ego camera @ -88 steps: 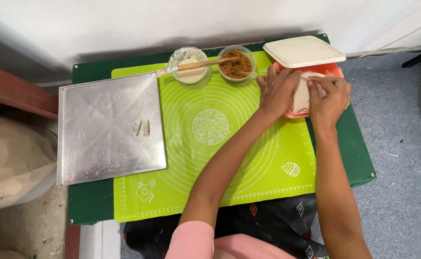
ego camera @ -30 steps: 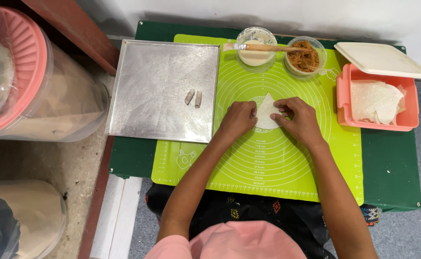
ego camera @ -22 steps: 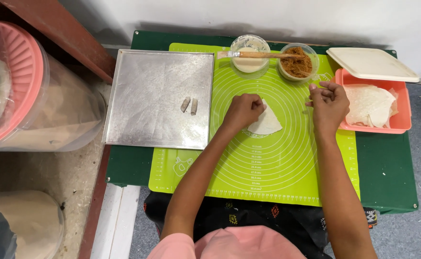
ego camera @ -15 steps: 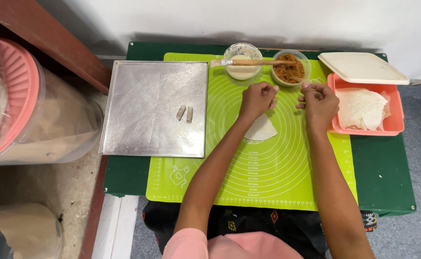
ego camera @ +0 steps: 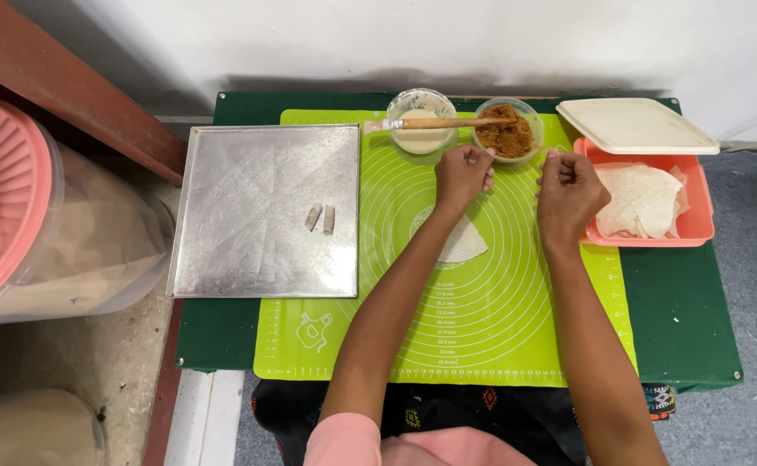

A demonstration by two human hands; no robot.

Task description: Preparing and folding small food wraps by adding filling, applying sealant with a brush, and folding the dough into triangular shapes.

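The left hand [ego camera: 463, 173] is hovering over the far part of the green silicone mat [ego camera: 482, 328], just short of the bowl of brown filling [ego camera: 506, 131]. Its fingers are curled in and pressed together at the tips; whether they are pinching anything cannot be told. The right hand [ego camera: 571, 192] is hanging over the mat's right portion, close beside the orange tray [ego camera: 696, 226], with its fingers likewise bunched into a loose fist; nothing can be seen between them.

The wrapper piece [ego camera: 463, 243], pale and wedge-shaped, is lying flat on the mat near its printed centre, partly under the left forearm and apart from both hands.

The orange tray is holding a stack of thin pale wrappers [ego camera: 641, 198], and its cream lid [ego camera: 635, 126] is resting across the tray's far edge. A bowl of pale paste [ego camera: 420, 138] is sitting left of the filling bowl, and a brush with a wooden handle [ego camera: 434, 123] is lying across both rims.

A metal baking sheet [ego camera: 257, 250] is lying on the left, overlapping the mat's left edge, carrying two small rolled pieces [ego camera: 320, 218] side by side. All of this is resting on a counter covered in dark green [ego camera: 680, 319]. A large pink-lidded container [ego camera: 7, 207] is standing on the floor at left.
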